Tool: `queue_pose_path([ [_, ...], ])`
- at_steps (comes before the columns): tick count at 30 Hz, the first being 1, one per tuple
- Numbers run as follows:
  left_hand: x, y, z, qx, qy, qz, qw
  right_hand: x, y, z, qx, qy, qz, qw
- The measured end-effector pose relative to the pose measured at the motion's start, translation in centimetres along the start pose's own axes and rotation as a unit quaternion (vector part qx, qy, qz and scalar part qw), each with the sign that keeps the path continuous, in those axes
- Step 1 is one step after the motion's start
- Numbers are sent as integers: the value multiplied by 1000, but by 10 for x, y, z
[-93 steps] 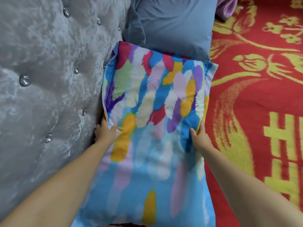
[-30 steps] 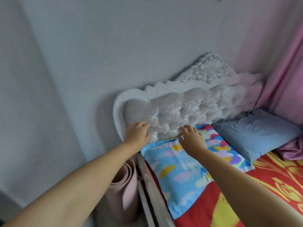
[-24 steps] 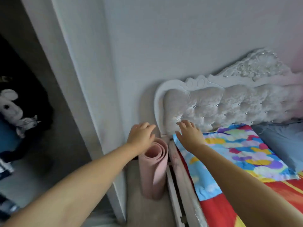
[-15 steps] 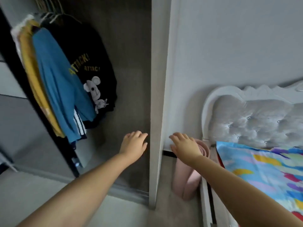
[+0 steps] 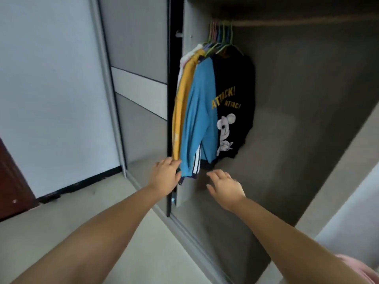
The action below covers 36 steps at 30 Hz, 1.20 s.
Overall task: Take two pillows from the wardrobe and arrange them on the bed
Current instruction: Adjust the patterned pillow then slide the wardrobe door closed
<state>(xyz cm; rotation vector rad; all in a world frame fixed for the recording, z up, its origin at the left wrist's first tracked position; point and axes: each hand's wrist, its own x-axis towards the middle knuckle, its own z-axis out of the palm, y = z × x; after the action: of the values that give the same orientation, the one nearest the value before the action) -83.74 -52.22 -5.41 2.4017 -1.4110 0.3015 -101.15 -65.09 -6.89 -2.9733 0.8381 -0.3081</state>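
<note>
I face the open grey wardrobe (image 5: 297,130). No pillow and no bed are in view. My left hand (image 5: 165,177) reaches out at the edge of the sliding door (image 5: 141,85), just below the hem of the hanging clothes, fingers loosely curled and holding nothing. My right hand (image 5: 224,186) is stretched into the wardrobe opening, palm down, fingers spread and empty. Both forearms extend from the bottom of the view.
Several garments hang on coloured hangers: a yellow one (image 5: 182,103), a blue one (image 5: 200,119) and a black shirt with a mouse print (image 5: 233,103). A white wall (image 5: 51,89) stands at left, a dark wooden door (image 5: 12,191) at far left. A pink roll's edge (image 5: 361,267) shows bottom right.
My view has swung left from the bed and its pillows to the wardrobe. Both hands left the colourful pillow and now reach toward the wardrobe opening, closer to the hanging clothes.
</note>
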Motion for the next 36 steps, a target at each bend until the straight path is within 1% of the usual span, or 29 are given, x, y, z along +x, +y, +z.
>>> queue_pose_path([
  [3,24,-54,-8,5,6,-24,1000,61,-30,12,16,-4,-11,1000],
  [7,73,-126,-14,4,16,-38,999,147,-75,29,57,17,4,998],
  [9,103,-158,-17,-7,15,-23,1000,189,-96,34,77,13,23,997],
  [11,137,-187,-23,-4,9,14,1000,227,-114,37,93,13,43,995],
  [14,202,-217,-35,-27,15,43,999,275,-133,41,112,33,64,991],
  [17,258,-219,-31,-82,12,41,996,310,-134,47,112,32,86,989],
  [20,304,-206,-12,-129,-4,43,991,349,-114,43,123,29,121,985],
  [24,360,-191,10,-187,-6,38,982,408,-90,32,176,71,166,968],
  [28,411,-190,15,-240,11,6,971,463,-84,33,250,113,199,941],
  [30,432,-190,12,-290,17,-13,957,483,-87,36,279,121,222,926],
  [33,451,-189,11,-354,51,5,934,508,-90,43,332,149,257,896],
  [36,460,-187,10,-391,81,39,916,519,-85,48,348,203,262,877],
])
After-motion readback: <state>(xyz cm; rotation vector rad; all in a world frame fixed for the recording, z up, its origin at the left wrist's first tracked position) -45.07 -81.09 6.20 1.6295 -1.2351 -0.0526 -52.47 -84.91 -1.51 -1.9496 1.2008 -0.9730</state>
